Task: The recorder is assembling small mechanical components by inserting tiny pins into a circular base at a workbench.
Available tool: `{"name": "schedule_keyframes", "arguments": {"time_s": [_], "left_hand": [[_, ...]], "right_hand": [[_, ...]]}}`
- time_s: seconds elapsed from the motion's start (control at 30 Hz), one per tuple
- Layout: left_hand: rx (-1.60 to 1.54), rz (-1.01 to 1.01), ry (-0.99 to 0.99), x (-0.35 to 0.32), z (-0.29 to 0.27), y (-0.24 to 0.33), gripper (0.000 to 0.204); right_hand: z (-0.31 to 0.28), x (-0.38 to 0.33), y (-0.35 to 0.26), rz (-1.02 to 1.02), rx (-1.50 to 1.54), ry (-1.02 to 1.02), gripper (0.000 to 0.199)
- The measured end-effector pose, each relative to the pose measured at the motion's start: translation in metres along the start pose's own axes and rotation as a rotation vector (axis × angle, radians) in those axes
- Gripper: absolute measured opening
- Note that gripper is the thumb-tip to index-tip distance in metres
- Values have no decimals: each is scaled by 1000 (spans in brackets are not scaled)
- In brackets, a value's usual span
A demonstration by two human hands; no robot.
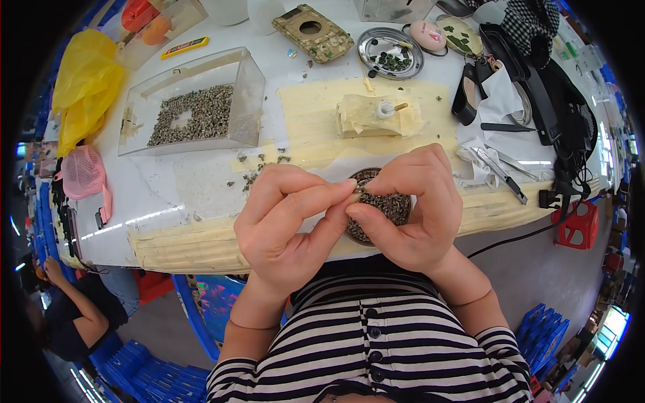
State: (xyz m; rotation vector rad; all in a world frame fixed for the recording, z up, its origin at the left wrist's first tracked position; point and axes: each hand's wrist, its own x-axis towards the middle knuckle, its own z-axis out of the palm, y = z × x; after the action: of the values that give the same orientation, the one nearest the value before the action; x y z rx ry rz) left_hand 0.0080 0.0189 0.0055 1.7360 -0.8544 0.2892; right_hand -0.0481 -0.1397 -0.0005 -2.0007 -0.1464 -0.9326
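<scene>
Parts (388, 209), small and grey-brown, fill a round dish (361, 240) at the clock's centre, directly beneath the person's two hands. At nine o'clock, the left hand (285, 218) has its thumb and forefinger drawn into a nearly closed pinch over the dish, the other fingers curled. At three o'clock, the right hand (416, 201) bends its thumb and forefinger toward that pinch, a gap showing between them. The fingertips of both meet or almost meet; whether either grips a part cannot be told, as they cover the spot.

Print shows on a yellow pack (185, 48) toward ten o'clock, and red marking on a pink oval (428, 35) between twelve and one; neither reads clearly.

The parts look tiny, dull and heaped in mixed directions. Similar pieces lie loose on the table (201, 195) between nine and ten, and more cover the floor of a clear box (245, 101) at ten.
</scene>
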Motion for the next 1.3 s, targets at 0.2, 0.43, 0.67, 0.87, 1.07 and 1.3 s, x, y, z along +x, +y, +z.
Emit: {"name": "schedule_keyframes", "arguments": {"time_s": [0.2,0.43,0.67,0.87,1.07,1.3], "left_hand": [[-13,13,3,1,0,2,31],[-16,13,-1,1,-1,1,31],[12,9,-4,1,0,1,31],[4,12,1,1,-1,1,31],[-22,15,2,1,0,1,32],[-27,19,-9,1,-1,1,33]], "right_hand": [[-3,3,-3,31,-44,-66,25],[-2,3,-1,24,-22,-77,26],[1,-2,0,0,48,26,28],[-1,1,-1,1,-21,-21,26],[-2,3,-2,35,-36,-73,24],[-1,1,-1,37,-8,-77,24]]}}
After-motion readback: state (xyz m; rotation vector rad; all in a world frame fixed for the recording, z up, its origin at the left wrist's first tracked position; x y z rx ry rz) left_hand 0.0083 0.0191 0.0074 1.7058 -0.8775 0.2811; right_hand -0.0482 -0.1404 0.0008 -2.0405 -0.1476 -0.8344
